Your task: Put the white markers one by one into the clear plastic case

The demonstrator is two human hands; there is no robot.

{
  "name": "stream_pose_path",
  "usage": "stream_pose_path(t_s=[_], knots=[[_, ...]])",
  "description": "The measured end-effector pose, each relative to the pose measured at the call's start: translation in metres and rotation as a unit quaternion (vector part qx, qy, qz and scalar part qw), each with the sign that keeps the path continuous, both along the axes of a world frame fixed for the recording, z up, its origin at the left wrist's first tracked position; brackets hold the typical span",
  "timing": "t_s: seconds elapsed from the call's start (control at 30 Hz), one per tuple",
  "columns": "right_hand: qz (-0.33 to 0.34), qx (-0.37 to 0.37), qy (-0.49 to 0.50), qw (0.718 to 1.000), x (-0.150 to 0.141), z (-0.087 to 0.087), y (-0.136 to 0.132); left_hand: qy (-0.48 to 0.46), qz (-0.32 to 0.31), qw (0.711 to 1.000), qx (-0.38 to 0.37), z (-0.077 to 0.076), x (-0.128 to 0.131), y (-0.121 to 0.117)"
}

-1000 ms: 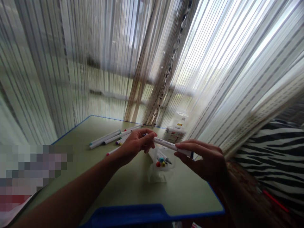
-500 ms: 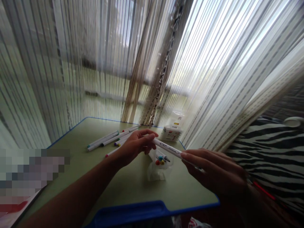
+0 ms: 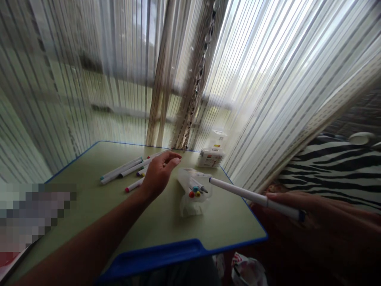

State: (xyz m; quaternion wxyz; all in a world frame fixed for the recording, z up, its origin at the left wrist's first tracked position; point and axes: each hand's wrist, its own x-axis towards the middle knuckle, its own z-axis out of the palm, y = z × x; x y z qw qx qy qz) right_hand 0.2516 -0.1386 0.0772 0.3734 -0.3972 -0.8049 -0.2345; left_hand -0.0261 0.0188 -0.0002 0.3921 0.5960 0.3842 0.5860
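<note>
A white marker (image 3: 241, 192) with blue ends is held by my right hand (image 3: 324, 214) at the right, beyond the table's right edge. It slants, with its far end pointing left over the table. My left hand (image 3: 159, 172) is above the table beside several loose white markers (image 3: 120, 171), its fingers stretched to the right with nothing seen in them. Just right of that hand lies a clear plastic pouch (image 3: 195, 208). Several markers (image 3: 196, 190) with red, yellow, teal and grey ends show in its mouth.
The pale green table (image 3: 154, 226) has a blue rim and a blue front tray (image 3: 157, 254). At its back right stands a clear case (image 3: 211, 157). Striped sheer curtains (image 3: 125, 79) hang behind. Zebra-striped fabric (image 3: 321, 167) is at the right, and a plastic bag (image 3: 248, 272) lies below.
My right hand has moved right with the marker, away from my left hand. My left hand has come off the marker. The view has shifted slightly.
</note>
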Motion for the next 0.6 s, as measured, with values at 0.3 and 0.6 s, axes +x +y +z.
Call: stream_pose_path(t_s=[0.3,0.6], knots=[[0.036,-0.055,-0.009,0.998,-0.031,-0.024,0.026,0.087,-0.028,0.995,0.032,-0.008,0.004,-0.004],[0.069,-0.083,-0.026,0.994,-0.050,-0.039,0.053,0.103,-0.038,0.994,0.012,-0.012,0.003,-0.001]])
